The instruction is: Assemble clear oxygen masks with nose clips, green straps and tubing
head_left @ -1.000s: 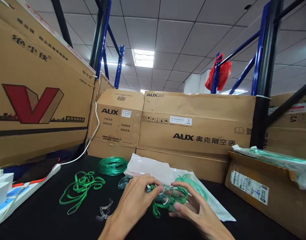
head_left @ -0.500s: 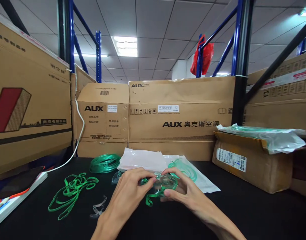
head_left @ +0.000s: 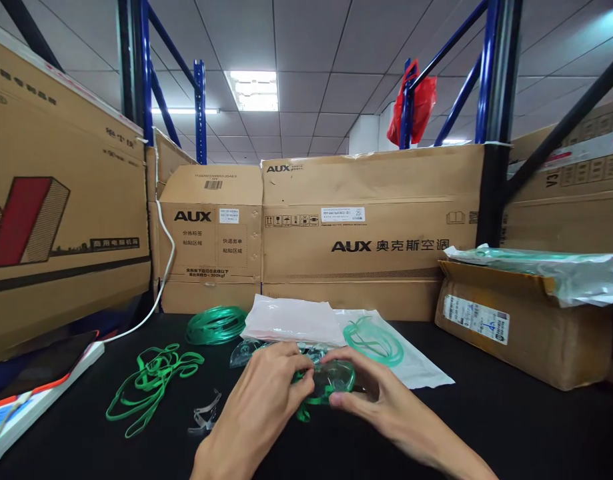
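My right hand (head_left: 379, 390) curves around a clear plastic face mask (head_left: 342, 375) with a green rim, thumb in front and fingers behind. Against the mask's left side, my left hand (head_left: 266, 390) has thumb and index finger pinched together at the green elastic strap (head_left: 303, 412), whose end hangs below. The fingertips partly hide the pinched spot. More clear mask parts (head_left: 242, 353) lie just behind the left hand. To its left, small clear plastic pieces (head_left: 205, 413) rest on the black table, near a loose heap of green elastic straps (head_left: 153, 377).
A coil of green tubing (head_left: 216, 325) sits behind the straps. White packaging (head_left: 289, 320) and a bag with pale green tubing (head_left: 373, 341) lie beyond my hands. Cardboard boxes (head_left: 366, 227) wall the back; an opened carton (head_left: 516, 327) stands right, a power strip (head_left: 61, 380) left.
The mask has tilted slightly in my right hand, and my left fingertips have closed in at its left side. The whole view has shifted a little, with the table things appearing farther right.
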`<act>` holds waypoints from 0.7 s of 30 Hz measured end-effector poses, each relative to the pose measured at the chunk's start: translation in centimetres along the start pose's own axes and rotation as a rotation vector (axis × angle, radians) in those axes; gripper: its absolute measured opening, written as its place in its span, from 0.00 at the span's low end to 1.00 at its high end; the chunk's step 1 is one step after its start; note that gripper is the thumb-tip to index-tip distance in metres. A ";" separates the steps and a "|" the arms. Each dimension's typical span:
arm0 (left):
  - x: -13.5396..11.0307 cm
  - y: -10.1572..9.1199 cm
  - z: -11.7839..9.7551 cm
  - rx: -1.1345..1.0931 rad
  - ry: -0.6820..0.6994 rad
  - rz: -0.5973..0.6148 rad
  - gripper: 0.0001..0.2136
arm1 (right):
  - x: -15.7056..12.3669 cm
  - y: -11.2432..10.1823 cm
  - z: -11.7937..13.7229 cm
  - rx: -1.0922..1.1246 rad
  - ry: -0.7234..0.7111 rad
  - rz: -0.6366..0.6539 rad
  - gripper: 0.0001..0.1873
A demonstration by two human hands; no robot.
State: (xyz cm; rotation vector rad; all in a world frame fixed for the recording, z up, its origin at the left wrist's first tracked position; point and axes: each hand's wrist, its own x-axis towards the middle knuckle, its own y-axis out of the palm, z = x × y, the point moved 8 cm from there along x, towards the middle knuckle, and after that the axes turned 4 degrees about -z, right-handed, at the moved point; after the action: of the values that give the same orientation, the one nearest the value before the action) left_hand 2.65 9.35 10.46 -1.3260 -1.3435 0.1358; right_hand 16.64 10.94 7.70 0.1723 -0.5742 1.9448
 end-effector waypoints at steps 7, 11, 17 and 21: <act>-1.0 1.5 1.4 0.067 -0.020 0.070 0.10 | -0.2 0.4 -1.0 -0.316 0.006 -0.021 0.20; -0.8 1.3 1.5 0.048 -0.023 0.034 0.10 | 0.1 0.5 -1.7 -0.275 0.036 0.001 0.19; 0.0 0.9 0.9 -0.085 0.068 -0.031 0.10 | 0.1 0.4 -0.5 -0.011 -0.020 -0.051 0.19; -0.1 -0.3 -0.3 -0.133 0.194 -0.169 0.12 | -0.1 0.0 0.5 0.136 0.005 -0.059 0.21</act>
State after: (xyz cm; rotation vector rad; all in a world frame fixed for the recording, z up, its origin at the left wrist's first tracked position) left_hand 2.64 9.01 10.77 -1.2935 -1.3095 -0.1960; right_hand 16.61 10.60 8.07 0.2673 -0.4291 1.9267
